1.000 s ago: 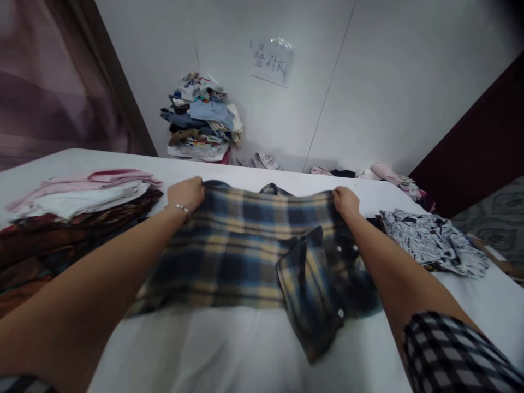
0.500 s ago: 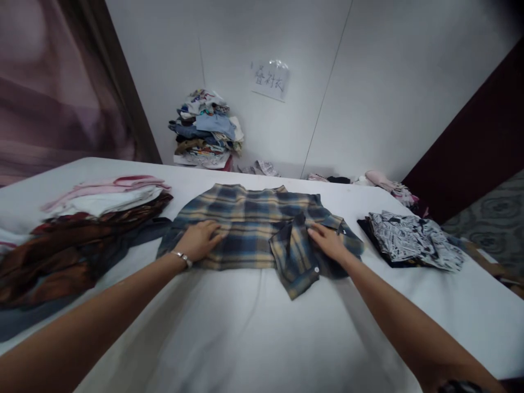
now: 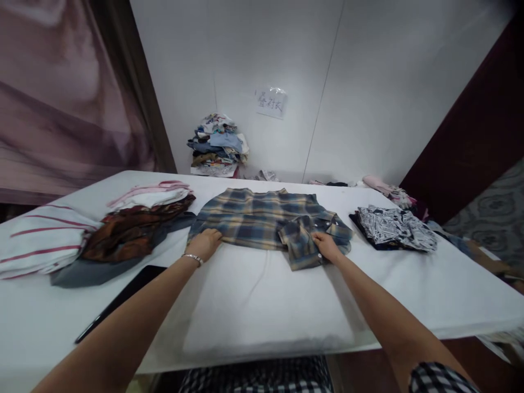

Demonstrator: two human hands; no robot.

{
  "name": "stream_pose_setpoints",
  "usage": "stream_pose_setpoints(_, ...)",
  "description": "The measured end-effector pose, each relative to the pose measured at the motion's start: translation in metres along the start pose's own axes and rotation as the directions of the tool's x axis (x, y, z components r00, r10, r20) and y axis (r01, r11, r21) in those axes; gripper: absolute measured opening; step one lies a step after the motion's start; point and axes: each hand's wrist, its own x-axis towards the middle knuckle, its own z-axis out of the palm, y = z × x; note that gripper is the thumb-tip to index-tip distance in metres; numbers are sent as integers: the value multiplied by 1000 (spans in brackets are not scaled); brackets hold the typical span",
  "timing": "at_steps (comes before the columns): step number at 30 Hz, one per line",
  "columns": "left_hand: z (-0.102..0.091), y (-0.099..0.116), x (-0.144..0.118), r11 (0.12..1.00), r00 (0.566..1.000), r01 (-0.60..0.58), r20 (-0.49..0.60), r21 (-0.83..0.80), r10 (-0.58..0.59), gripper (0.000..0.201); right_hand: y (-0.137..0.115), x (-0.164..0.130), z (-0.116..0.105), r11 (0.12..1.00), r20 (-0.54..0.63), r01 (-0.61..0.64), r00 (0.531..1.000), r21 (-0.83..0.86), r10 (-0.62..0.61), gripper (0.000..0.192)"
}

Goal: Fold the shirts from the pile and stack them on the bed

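Left side of the worktop [image 3: 245, 305]: striped garment [image 3: 41, 240], then brown clothes pile [image 3: 131, 232]. The plaid shirt [image 3: 262, 218] now lies flat at centre, no longer lifted by its far edge. Left hand [image 3: 207, 244] rests at its near left hem, fingers loosely curled; right hand [image 3: 326, 246] presses the folded sleeve [image 3: 303, 248]. Laying-out appears complete. Patterned garment [image 3: 395, 226] lies right.

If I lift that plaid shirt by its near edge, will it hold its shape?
Probably not: the plaid shirt lies flat and creased, its sleeve flopped over, so it should droop. It looks light; the left hand and right hand press it. On the white table it would likely slide.
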Motion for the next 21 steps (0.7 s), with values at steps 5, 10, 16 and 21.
stream_pose_setpoints(5,-11,9,-34,999,990,-47,-136,5,48,32,8,-34,-31,999,-24,-14,1000,49,15,30)
stream_pose_setpoints(10,-1,15,-69,997,997,-75,-34,-15,74,26,15,-65,-45,991,45,-128,991,37,127,42)
stream_pose_setpoints(16,5,13,-54,974,976,-114,-203,-198,74,45,-18,-89,-26,968,-34,-26,999,-250,18,59)
stream_pose_setpoints(21,8,21,-16,983,985,-130,-131,-132,112,50,-36,-98,-14,934,15,144,989,-328,-147,29)
